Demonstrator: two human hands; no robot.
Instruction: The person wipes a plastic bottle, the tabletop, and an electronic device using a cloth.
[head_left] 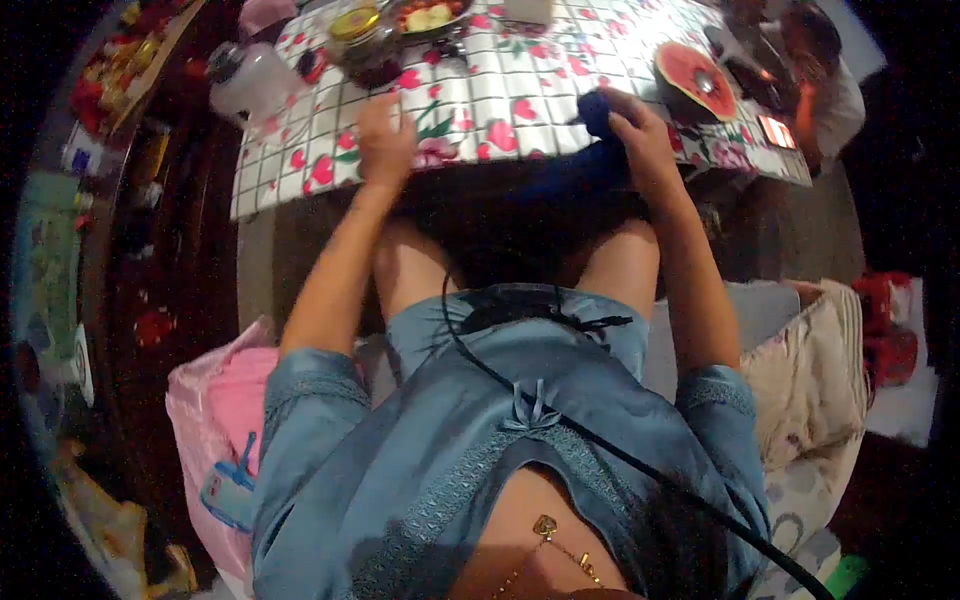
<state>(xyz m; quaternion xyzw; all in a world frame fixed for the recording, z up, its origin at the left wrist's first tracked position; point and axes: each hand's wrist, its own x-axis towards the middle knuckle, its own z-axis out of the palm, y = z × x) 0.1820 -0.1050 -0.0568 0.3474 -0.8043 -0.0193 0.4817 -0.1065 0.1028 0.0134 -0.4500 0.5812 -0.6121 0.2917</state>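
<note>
Necklace, two hands, one cloth

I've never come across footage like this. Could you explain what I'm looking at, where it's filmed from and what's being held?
There is no machine here: a person is working with bare hands. The one picture comes from a camera on their head, looking forward and down, so their own body fills the lower part. Ahead is a table covered by a patterned tablecloth. On it are a jug, a jar and a cut watermelon. The right hand holds what looks like a dark blue cloth. The left hand, slightly blurred, seems to hold nothing. Another person is at the far right.
</note>
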